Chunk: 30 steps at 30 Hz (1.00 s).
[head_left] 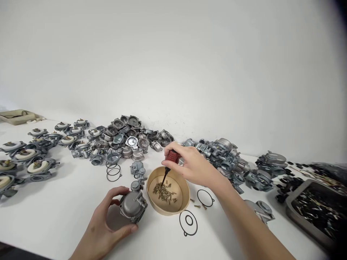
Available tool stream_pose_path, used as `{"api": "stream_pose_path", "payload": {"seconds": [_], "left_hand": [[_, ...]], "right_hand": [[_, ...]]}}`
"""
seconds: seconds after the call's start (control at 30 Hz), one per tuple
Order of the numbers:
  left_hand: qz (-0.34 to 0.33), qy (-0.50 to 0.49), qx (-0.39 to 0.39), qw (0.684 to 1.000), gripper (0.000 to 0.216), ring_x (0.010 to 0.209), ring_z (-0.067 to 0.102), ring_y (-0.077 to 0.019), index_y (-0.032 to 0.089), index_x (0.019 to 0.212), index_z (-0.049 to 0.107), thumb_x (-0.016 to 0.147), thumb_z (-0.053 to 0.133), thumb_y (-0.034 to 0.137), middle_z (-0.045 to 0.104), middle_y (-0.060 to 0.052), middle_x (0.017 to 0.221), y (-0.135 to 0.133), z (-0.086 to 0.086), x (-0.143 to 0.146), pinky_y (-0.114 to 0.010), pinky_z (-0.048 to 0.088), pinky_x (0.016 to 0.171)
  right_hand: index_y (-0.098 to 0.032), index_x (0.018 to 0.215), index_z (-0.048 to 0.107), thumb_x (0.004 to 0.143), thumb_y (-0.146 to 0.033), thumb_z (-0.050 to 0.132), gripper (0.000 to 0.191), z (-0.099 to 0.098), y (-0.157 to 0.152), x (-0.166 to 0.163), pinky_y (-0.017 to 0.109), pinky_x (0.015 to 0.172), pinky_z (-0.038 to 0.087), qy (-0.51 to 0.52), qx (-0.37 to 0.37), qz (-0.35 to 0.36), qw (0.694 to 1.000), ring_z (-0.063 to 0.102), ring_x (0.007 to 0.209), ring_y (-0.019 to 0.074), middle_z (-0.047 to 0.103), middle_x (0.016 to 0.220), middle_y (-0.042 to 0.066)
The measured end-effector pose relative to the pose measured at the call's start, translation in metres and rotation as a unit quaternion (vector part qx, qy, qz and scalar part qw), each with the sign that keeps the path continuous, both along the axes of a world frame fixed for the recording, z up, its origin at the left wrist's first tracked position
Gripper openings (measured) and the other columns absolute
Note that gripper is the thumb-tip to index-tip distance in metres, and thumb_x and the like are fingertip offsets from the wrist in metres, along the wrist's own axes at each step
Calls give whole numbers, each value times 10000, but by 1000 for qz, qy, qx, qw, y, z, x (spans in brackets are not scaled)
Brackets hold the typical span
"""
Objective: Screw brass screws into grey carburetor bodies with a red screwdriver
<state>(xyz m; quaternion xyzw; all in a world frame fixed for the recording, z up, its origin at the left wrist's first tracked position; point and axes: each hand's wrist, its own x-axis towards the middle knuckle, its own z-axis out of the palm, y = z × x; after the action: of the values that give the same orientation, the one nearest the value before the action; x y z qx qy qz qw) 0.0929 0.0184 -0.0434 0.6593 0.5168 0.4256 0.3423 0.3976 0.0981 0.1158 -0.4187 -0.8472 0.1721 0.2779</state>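
My left hand is curled around a grey metal carburetor that rests on the white table, its domed bowl facing up. In my right hand is a screwdriver with a red handle, gripped between thumb and fingers and pointing down. Its dark shaft reaches into a tan round bowl, and the tip meets a heap of small brass-coloured screws. Whether a screw clings to the tip I cannot tell. Black rubber gaskets lie just right of the bowl, with a few loose screws nearby.
Float bowl covers are piled at the back. Carburetors with white floats stand at left. More carburetors are heaped behind my right arm. A metal tray of small dark parts sits at far right. Thin black rings lie left of centre.
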Motion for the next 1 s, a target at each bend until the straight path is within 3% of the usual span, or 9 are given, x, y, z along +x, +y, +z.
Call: {"api": "stream_pose_path", "payload": {"seconds": [0.23, 0.73, 0.83, 1.0], "left_hand": [[-18, 36, 15, 999, 649, 1287, 658, -357, 334, 1424, 579, 886, 866, 557, 664, -79, 1468, 4, -8, -7, -457, 535, 1095], [-6, -4, -32, 999, 602, 1252, 619, -352, 323, 1372, 619, 874, 862, 557, 658, -70, 1446, -2, 6, 3, -461, 461, 1084], [2, -20, -44, 999, 539, 1244, 620, -340, 323, 1364, 618, 927, 797, 582, 659, -65, 1435, -4, 10, 6, -448, 451, 1071], [1, -54, -57, 997, 458, 1291, 593, -347, 325, 1375, 618, 1005, 694, 584, 610, -67, 1504, -5, 11, 7, -462, 412, 1107]], "right_hand": [[-252, 1037, 580, 1066, -350, 679, 143, -5, 0, -10, 311, 747, 420, -20, -16, 24, 999, 621, 765, 153, 723, 903, -18], [-251, 1053, 593, 1062, -381, 679, 156, -6, -1, -7, 295, 707, 438, 9, -6, 34, 999, 617, 752, 141, 710, 892, -19], [-252, 1079, 596, 1058, -376, 680, 151, -4, -1, -4, 290, 701, 448, 4, -10, 27, 1000, 629, 774, 145, 725, 936, -4], [-253, 1047, 585, 1046, -333, 671, 118, -2, -1, -2, 293, 679, 439, -5, -19, 20, 1000, 598, 713, 139, 693, 834, -30]]}}
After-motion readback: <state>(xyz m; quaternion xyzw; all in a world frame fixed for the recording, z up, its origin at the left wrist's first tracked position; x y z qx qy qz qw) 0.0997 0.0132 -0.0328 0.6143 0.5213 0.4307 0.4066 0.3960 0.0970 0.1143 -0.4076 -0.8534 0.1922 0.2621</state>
